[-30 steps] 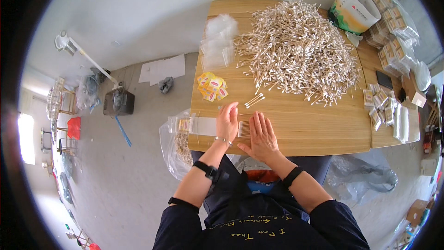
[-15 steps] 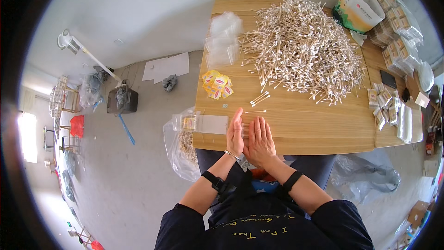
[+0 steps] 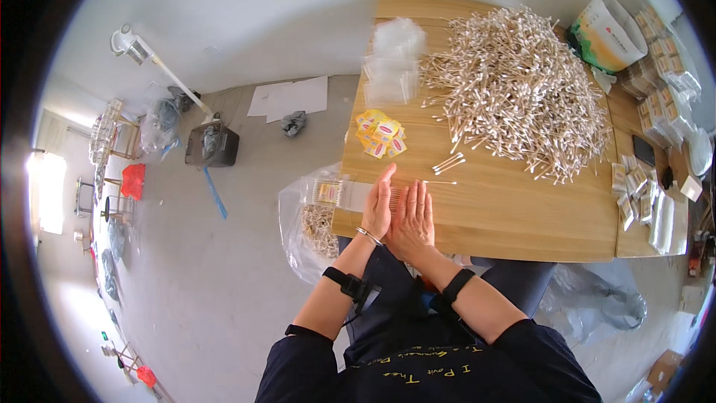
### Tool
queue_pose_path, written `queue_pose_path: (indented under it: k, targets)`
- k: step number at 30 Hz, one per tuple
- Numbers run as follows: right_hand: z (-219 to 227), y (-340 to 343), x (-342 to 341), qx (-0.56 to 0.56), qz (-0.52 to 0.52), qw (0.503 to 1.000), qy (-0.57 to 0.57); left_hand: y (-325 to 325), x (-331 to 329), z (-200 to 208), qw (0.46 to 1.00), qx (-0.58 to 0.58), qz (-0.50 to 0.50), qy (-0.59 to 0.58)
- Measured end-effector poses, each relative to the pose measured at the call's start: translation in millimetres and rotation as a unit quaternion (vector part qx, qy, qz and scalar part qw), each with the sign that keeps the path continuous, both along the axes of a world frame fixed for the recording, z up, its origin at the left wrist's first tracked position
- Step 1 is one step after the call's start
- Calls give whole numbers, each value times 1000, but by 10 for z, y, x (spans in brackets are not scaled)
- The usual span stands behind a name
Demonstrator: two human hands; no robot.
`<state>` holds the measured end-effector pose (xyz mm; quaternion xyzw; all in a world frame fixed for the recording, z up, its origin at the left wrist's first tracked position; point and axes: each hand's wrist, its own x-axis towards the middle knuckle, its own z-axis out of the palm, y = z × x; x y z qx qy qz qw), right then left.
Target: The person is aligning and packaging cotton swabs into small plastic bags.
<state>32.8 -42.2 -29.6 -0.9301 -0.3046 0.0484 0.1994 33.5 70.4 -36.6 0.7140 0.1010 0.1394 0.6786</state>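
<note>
My left hand (image 3: 378, 205) stands on its edge near the table's front, fingers stretched out. Beside it my right hand (image 3: 412, 216) lies flat with fingers extended. Between the two is a row of cotton swabs (image 3: 396, 198), mostly hidden by my palms. Left of my left hand lies a pale flat sheet or sleeve (image 3: 356, 196), partly covered by that hand. At its left end, by the table edge, sits a clear pack of swabs with a yellow label (image 3: 327, 192). A few loose swabs (image 3: 449, 163) lie just beyond my fingers.
A large heap of cotton swabs (image 3: 522, 93) covers the table's back. Yellow cards (image 3: 382, 133) and clear bags (image 3: 394, 60) lie at left. Filled packs (image 3: 632, 187), a phone (image 3: 643, 151) and a white-green tub (image 3: 608, 34) are at right. A plastic bag of swabs (image 3: 319, 230) hangs beside the table.
The view has shifted, so the table sits farther right in the picture. Relative to the table, both hands have moved left with the swabs between them, covering more of the pale sheet.
</note>
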Motion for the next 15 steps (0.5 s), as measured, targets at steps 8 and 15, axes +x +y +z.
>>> queue_pose_path:
  k: [8,15]
  targets:
    - [28,361,-103,-8,37,999,26,398,-219,9,999,-52,8,-1]
    - [5,415,-111,-6,28,999,16,439,-239,-29,995,-85,41,-27]
